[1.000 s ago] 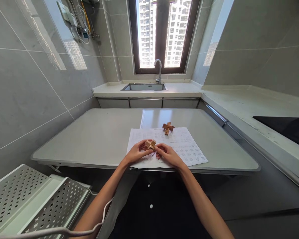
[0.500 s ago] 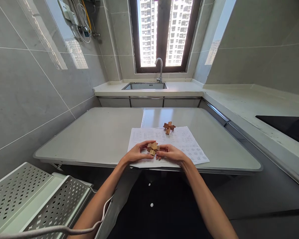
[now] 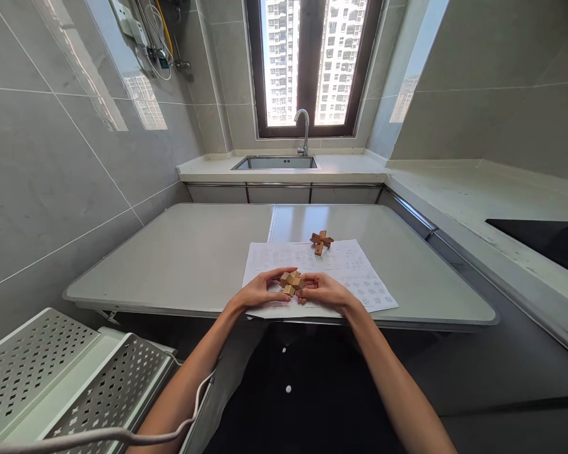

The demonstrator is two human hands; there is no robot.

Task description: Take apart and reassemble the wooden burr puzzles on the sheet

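A light-coloured wooden burr puzzle (image 3: 291,283) made of interlocking blocks is held between my hands, over the near part of a printed paper sheet (image 3: 360,271). My left hand (image 3: 261,289) grips it from the left, fingers behind and thumb in front. On the other side, my right hand (image 3: 322,290) pinches its right part between thumb and fingers. The fingers partly cover the block ends. Beyond them, a darker brown wooden burr puzzle (image 3: 320,242) rests at the sheet's far edge, touched by neither hand.
The sheet lies on a pale folding table (image 3: 194,252). Behind it is a counter with a sink (image 3: 279,164) and faucet (image 3: 305,132). A metal rail (image 3: 416,214) runs along the right. A perforated rack (image 3: 99,378) and white cable (image 3: 123,435) are at lower left.
The light wooden puzzle has turned very slightly in my hands, with small shifts of the right fingers. The brown puzzle and the sheet stay where they were.
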